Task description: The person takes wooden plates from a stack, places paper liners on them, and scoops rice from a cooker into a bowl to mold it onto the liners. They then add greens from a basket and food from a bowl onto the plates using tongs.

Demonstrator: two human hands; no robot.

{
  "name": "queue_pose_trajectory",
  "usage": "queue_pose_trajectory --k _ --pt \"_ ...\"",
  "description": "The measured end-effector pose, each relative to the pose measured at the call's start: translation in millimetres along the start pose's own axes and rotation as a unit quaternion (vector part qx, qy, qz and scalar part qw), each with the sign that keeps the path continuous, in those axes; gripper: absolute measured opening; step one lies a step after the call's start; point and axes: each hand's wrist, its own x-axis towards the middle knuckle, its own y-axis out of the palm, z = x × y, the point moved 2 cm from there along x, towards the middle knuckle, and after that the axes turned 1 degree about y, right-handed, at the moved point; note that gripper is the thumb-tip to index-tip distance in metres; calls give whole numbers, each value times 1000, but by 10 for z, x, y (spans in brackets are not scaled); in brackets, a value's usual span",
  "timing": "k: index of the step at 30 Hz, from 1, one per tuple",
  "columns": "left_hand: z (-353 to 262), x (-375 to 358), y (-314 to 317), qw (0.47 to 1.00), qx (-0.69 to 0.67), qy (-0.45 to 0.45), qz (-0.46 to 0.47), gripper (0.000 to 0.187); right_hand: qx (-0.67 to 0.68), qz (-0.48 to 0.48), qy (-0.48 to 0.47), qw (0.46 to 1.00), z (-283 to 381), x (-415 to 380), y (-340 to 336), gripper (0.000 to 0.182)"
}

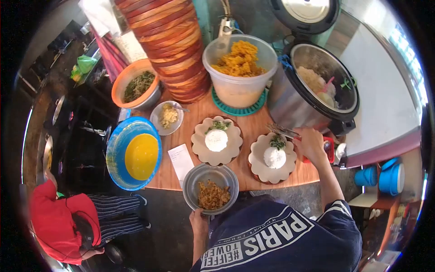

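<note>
My left hand [198,222] is closed on the near rim of a metal bowl [188,174], which holds brown, crumbly fried bits. The bowl is at the table's front edge. My right hand [310,144] grips metal tongs [284,130], their tips pointing left over the far edge of the right scalloped plate [261,148]. On that plate sit a mound of white rice [274,157] and some chopped greens [277,141]. To its left, another scalloped plate [198,140] carries a rice mound [216,141] with greens [220,125] behind it.
A tall stack of wooden plates [165,45] rises at the back. Around the table stand a rice cooker [294,106], a tub [235,88] of orange food, a blue basin [118,174] with yellow liquid and an orange-rimmed bowl [118,93]. A person in red [68,217] is at left.
</note>
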Motion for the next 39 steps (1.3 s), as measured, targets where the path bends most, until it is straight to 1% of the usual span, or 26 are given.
queue_pose_trajectory --k 2,3,4,5,6,8,10,12,13,14,16,17,18,19,20,22,23,24,26,27,30,31,33,37,38,39 --pt "-99 -57 45 1000 -13 -2 -16 11 119 -71 -54 989 323 161 -187 32" --pt "-130 -38 14 999 -25 11 -24 11 128 -71 -71 987 551 261 -299 34" --pt "-145 -27 -53 999 -10 -3 -39 11 132 -75 -95 984 809 396 -371 34" --pt "-165 -12 -109 998 3 -16 -55 12 177 -106 -136 969 1086 535 -451 33" --pt "-218 -16 -118 998 -12 1 -68 12 223 -133 -176 950 1372 669 -520 33" --pt "-314 -21 -101 997 -17 -15 -69 14 227 -152 -227 935 2010 1031 -604 33" --pt "-238 88 -283 997 -29 14 -69 19 265 -228 -298 888 2711 1353 -724 35" --pt "-350 36 -259 995 -35 -12 -94 20 236 -276 -330 871 3379 1873 -625 32" --pt "-342 60 -321 994 -44 -6 -98 20 200 -266 -340 880 3709 2067 -642 28" --pt "-310 73 -404 993 -15 -16 -120 19 164 -256 -347 887 4023 2264 -659 25" --pt "-357 86 -457 989 4 -24 -146 18 55 -251 -336 906 4615 2767 -518 18" --pt "-432 43 -454 985 40 -29 -166 16 54 -251 -345 903 4869 2932 -500 18" --pt "-476 37 -467 979 77 -37 -186 14 8 -228 -326 917 5095 3081 -472 17" --pt "-427 96 -469 980 -3 1 -201 10 -38 -205 -305 929 5305 3220 -419 16" --pt "-418 122 -512 979 -10 2 -206 10 -40 -204 -314 926 5478 3337 -368 16" --pt "-588 45 -460 970 -37 -66 -232 9 -102 -208 -307 923 5720 3616 -213 18" --pt "-582 63 -484 965 -25 -78 -248 9 -137 -193 -287 928 5825 3758 -133 18" --pt "-559 82 -507 964 -32 -78 -251 9 -139 -192 -294 926 5924 3924 -24 18" --pt "-521 107 -521 963 -43 -73 -255 10 -121 -200 -245 941 6029 4225 165 17" --pt "-778 58 -406 960 47 -103 -257 11 -115 -195 -266 937 6026 4232 172 17" --pt "-842 94 -389 958 70 -114 -252 10 -105 -170 -282 938 6014 4160 45 17" --pt "-735 122 -428 958 70 -118 -252 10 -112 -168 -289 936 5986 4063 -78 17" --pt "-464 248 -542 962 2 -29 -271 10 -108 -164 -290 937 5915 3971 -220 17" --pt "-485 287 -515 969 -64 -35 -234 14 -83 -182 -305 931 5685 3661 -550 18" --pt "-512 295 -484 971 -61 -35 -230 14 -84 -184 -300 932 5636 3611 -567 18" --pt "-578 288 -457 974 -25 -40 -220 15 -85 -196 -321 923 5601 3553 -554 18"
